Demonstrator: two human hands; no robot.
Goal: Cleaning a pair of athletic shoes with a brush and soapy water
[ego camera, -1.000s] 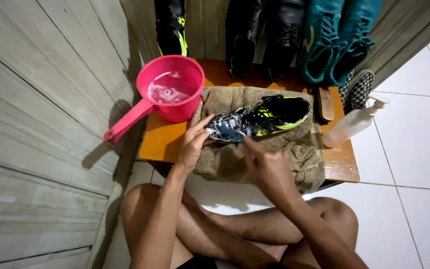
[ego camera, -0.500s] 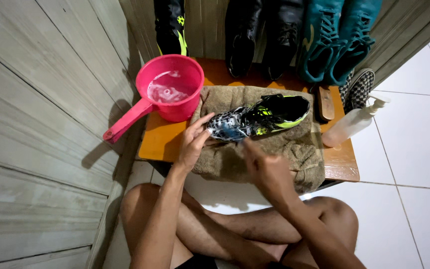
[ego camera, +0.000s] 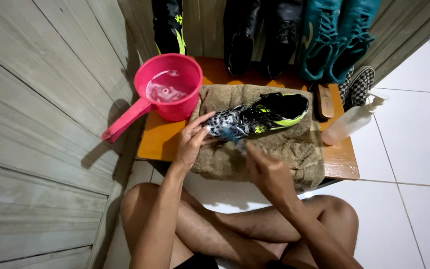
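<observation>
A black, grey and neon-yellow sports shoe (ego camera: 260,114) lies on its side on a brown towel (ego camera: 284,149) spread over a low orange wooden table (ego camera: 160,142). My left hand (ego camera: 192,142) grips the shoe's toe end, fingers curled over it. My right hand (ego camera: 267,172) is closed on a small blue brush (ego camera: 232,135) whose blurred tip touches the toe area of the shoe. My crossed bare legs show below the table.
A pink dipper (ego camera: 167,92) with soapy water stands at the table's left rear. A white spray bottle (ego camera: 352,119) and a wooden brush (ego camera: 325,101) lie on the right. Black and teal shoes (ego camera: 334,40) lean on the wooden wall behind. White floor tiles lie to the right.
My right hand with the brush has shifted slightly along the shoe's toe. The left hand and the shoe stay in place.
</observation>
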